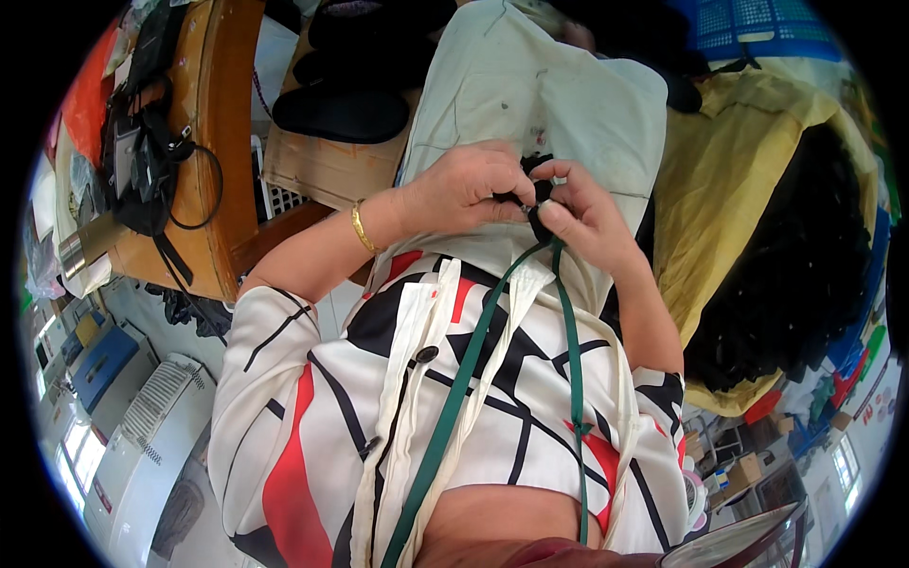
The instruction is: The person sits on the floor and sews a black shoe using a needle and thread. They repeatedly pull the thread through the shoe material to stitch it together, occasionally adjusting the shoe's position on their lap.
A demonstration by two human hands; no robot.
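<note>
On my right I have a big yellow sack, its mouth gaping around a heap of small black pieces. Off to the left stands an orange-brown wooden desk with bags and straps hung along it. Off-white apron cloth spreads over the lap in front of me, and beside it a cardboard sheet carries a dark, sole-shaped item. Two strands of dark green ribbon run down the patterned blouse and come together just below the hands.

The left hand is curled, thumb and fingertips pinched on one edge of a small black piece; a gold bracelet circles that wrist. The right hand faces it, thumb and forefinger closing on the piece from the other side, though the fingers hide part of the contact. The piece sits between the two sets of fingertips, above the apron cloth. I can't make out its full outline.

I judge it light, soft and floppy, likely fabric, so not fragile but prone to fold. I'd take it by opposite edges, close to the fingertips, with a light, precise pinch.
</note>
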